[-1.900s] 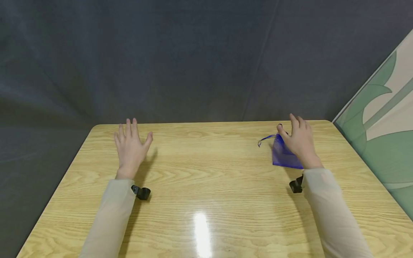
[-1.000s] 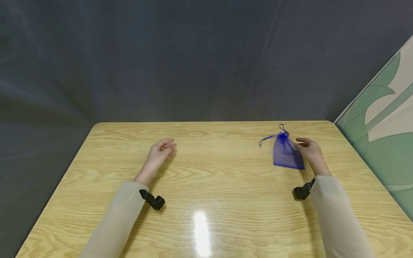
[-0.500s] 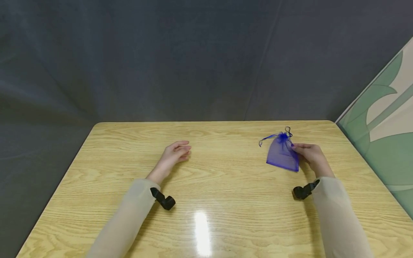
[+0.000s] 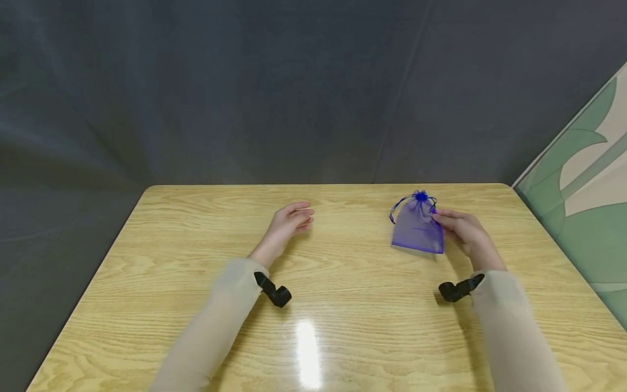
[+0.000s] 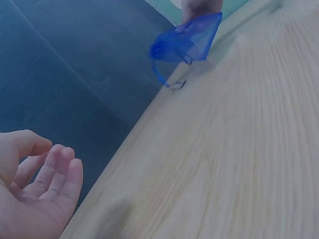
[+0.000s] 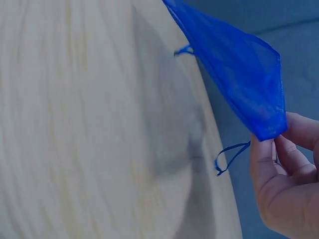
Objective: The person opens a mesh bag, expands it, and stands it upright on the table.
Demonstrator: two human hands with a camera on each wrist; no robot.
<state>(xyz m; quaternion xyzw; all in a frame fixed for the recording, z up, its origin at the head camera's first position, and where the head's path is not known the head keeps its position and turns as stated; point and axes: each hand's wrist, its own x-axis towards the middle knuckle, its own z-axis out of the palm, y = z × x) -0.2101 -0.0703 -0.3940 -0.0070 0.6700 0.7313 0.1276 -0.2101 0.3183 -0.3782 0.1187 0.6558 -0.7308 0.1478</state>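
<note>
A sheer blue drawstring pouch [image 4: 417, 228] is held up over the right part of the table, its gathered neck at the top and cord loops hanging beside it. My right hand [image 4: 462, 231] pinches the pouch's right edge between thumb and fingers. In the right wrist view the pouch [image 6: 244, 74] spreads out from the fingertips, with its shadow on the wood below. My left hand [image 4: 290, 220] hovers over the middle of the table, fingers loosely bent and holding nothing. The left wrist view shows that hand [image 5: 45, 189] palm up, apart from the pouch [image 5: 192, 42].
The wooden table [image 4: 343, 283] has a bright glare spot near its front. A dark curtain [image 4: 294, 92] hangs behind its far edge. On the right stands a green and white patterned panel [image 4: 583, 190]. Each wrist wears a small black camera [image 4: 276, 294].
My right hand has gone from hovering over the pouch to pinching its edge and lifting it, slightly leftward. My left hand has moved right toward the table's middle, its spread fingers now bent.
</note>
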